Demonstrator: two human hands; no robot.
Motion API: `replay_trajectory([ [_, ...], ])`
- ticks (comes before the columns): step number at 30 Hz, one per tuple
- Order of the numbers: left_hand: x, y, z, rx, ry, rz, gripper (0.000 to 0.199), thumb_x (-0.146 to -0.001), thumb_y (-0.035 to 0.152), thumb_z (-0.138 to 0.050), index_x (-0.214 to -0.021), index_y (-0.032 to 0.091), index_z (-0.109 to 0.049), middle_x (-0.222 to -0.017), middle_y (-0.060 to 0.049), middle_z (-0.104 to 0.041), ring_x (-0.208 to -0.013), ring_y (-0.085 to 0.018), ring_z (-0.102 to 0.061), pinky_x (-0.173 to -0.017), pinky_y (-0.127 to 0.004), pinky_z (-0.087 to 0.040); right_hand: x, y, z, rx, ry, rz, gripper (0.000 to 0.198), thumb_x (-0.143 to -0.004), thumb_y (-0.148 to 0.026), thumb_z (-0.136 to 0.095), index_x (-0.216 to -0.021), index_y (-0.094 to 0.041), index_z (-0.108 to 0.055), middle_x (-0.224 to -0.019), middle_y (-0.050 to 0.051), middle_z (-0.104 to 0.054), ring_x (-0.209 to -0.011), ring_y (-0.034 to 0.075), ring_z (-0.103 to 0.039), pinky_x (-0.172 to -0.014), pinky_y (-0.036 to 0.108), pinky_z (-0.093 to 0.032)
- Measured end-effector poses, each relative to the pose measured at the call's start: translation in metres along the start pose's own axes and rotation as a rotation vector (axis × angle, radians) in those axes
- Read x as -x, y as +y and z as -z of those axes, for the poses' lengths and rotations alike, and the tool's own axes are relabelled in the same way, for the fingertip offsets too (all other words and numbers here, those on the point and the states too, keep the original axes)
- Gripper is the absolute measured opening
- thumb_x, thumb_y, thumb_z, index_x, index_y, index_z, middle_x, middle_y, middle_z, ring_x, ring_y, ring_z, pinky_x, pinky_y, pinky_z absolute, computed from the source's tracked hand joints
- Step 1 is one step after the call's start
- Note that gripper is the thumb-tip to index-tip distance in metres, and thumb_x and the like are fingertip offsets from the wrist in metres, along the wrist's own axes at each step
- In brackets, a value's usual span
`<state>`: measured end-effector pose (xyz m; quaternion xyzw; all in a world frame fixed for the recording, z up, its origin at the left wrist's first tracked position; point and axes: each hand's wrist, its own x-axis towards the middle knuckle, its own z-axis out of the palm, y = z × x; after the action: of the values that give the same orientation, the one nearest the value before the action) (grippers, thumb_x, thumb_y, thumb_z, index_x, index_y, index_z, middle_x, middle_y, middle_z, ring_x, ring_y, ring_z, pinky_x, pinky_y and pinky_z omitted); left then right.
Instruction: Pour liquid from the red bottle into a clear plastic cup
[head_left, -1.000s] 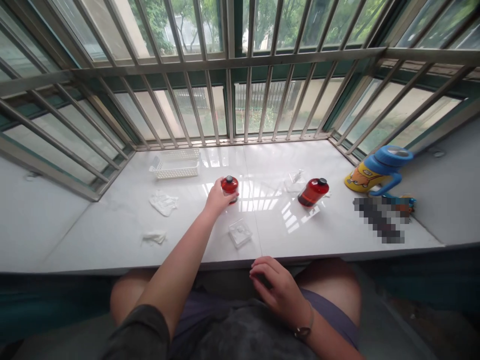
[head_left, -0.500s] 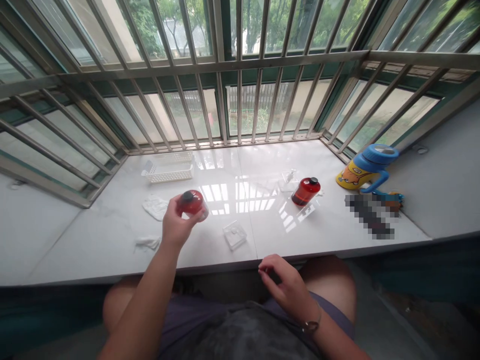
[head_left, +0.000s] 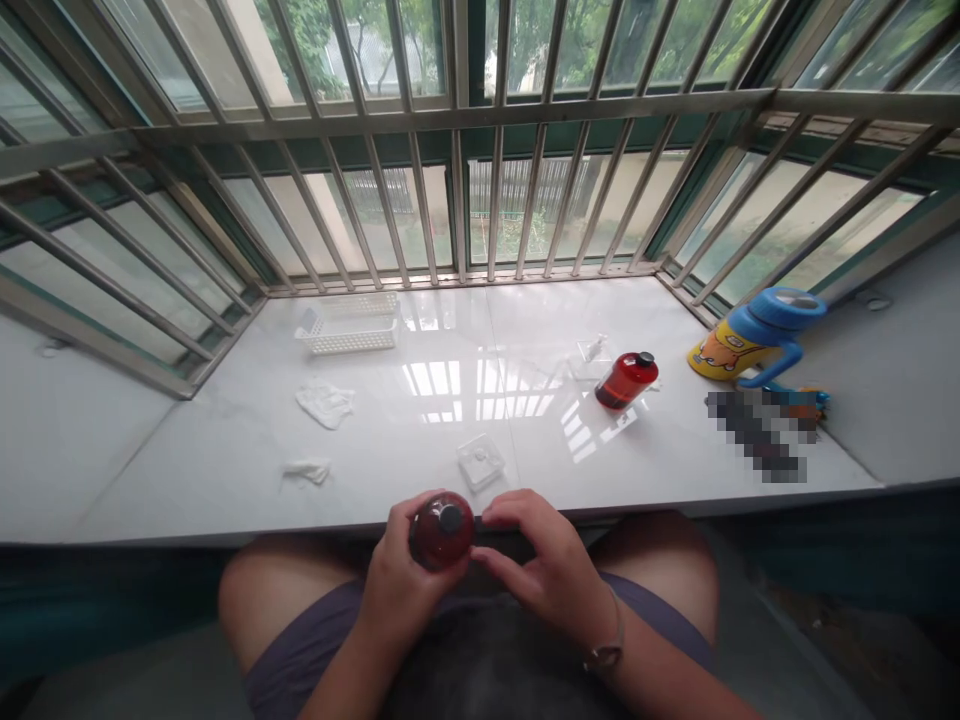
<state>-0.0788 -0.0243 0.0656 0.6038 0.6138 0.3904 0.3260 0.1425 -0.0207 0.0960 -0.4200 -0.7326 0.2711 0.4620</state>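
Observation:
A red bottle (head_left: 437, 545) with a black cap is wrapped by the fingers of my left hand (head_left: 405, 575), in front of the ledge's near edge and above my lap. Beside its right side is my right hand (head_left: 540, 555), thumb and fingers apart, the fingertips close to the bottle; whether they touch it I cannot tell. Just beyond the hands lies a small clear plastic box (head_left: 481, 462). Farther right on the ledge stands a second red bottle (head_left: 627, 381) with a black cap.
The white ledge (head_left: 420, 450) runs up to barred windows. A white perforated basket (head_left: 349, 335) stands at the back left, with crumpled white pieces (head_left: 325, 404) nearer. At right are a blue and yellow mug-like flask (head_left: 754, 338), a blurred-out dark object (head_left: 757, 437) and a small clear holder (head_left: 592, 358).
My left hand has brought the red bottle from over the left of the ledge down and right, toward my lap. My right hand has moved slightly left, up to the bottle, its fingers spreading.

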Motion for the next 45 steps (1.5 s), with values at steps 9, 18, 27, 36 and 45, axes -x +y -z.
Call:
replay_trajectory([
  [9,0.011,-0.011,-0.025,-0.086,-0.066,-0.148,0.073,-0.075,0.033,-0.092,-0.14,0.035,-0.059,-0.134,-0.009,-0.075,-0.121,-0.035,-0.075,-0.105,-0.055,-0.061,-0.004,-0.004,-0.009,0.111,-0.018,-0.111,0.036,-0.091,-0.03,-0.085,-0.12,-0.027,-0.064,-0.103,0.005,-0.074,-0.092,0.025,-0.07,-0.083,0.041,-0.06],
  [18,0.011,-0.012,-0.021,-0.094,-0.088,-0.093,0.07,-0.075,0.026,-0.089,-0.138,0.037,-0.06,-0.134,-0.008,-0.074,-0.122,-0.035,-0.073,-0.108,-0.057,-0.06,-0.001,-0.003,-0.004,-0.01,-0.099,-0.114,0.036,-0.096,-0.018,-0.074,-0.129,-0.03,-0.064,-0.117,0.005,-0.076,-0.107,0.023,-0.074,-0.096,0.04,-0.063],
  [27,0.009,-0.009,-0.021,-0.086,-0.099,-0.082,0.068,-0.074,0.033,-0.092,-0.135,0.035,-0.062,-0.133,-0.007,-0.075,-0.121,-0.033,-0.074,-0.105,-0.051,-0.06,-0.004,-0.001,0.005,0.005,-0.086,-0.135,0.041,-0.096,-0.023,-0.078,-0.131,-0.028,-0.058,-0.114,0.006,-0.072,-0.102,0.023,-0.072,-0.093,0.04,-0.063],
  [36,0.01,-0.011,-0.024,-0.082,-0.111,-0.102,0.067,-0.073,0.031,-0.091,-0.134,0.035,-0.063,-0.132,-0.008,-0.075,-0.12,-0.034,-0.074,-0.105,-0.052,-0.06,0.001,0.003,0.01,0.019,-0.138,-0.124,0.054,-0.095,-0.026,-0.078,-0.142,-0.028,-0.052,-0.122,0.009,-0.07,-0.11,0.025,-0.071,-0.099,0.044,-0.063],
  [45,0.011,-0.006,-0.023,-0.075,-0.141,-0.083,0.064,-0.076,0.025,-0.088,-0.134,0.03,-0.061,-0.131,-0.006,-0.074,-0.119,-0.03,-0.074,-0.106,-0.048,-0.06,0.003,0.001,0.011,0.009,-0.165,-0.135,0.06,-0.095,-0.024,-0.076,-0.148,-0.028,-0.048,-0.132,0.011,-0.068,-0.116,0.025,-0.071,-0.103,0.045,-0.062],
])
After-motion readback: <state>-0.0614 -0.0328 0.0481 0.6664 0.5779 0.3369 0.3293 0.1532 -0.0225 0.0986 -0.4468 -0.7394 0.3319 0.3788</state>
